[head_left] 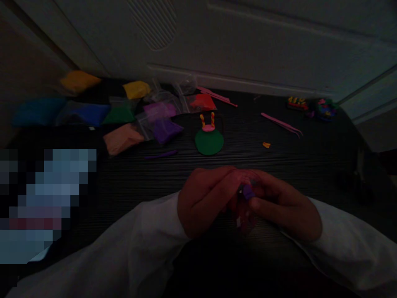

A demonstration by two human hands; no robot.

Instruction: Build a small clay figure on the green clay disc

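Close together above the dark table's front, my two hands meet around a small lump of purple clay [248, 192]. My right hand [285, 203] pinches it, with the thumb against its lower edge. My left hand [207, 194] is closed from the other side, its thumb and fingers at the top of the lump. Small pale bits show below the lump, too dim to make out. Just beyond my hands is a flat green clay disc [209, 142] bearing a pink oval [208, 128] and two twisted yellow-and-red sticks [212, 120].
Bags of coloured clay, including blue [89, 114], orange [124, 138] and purple [167, 130], lie at left. A purple stick [161, 155] sits nearer. Rightward are pink tweezers [282, 123], an orange scrap [266, 145], clay figures [325, 108] and dark scissors [358, 178]. A blurred-out panel [62, 186] is front left.
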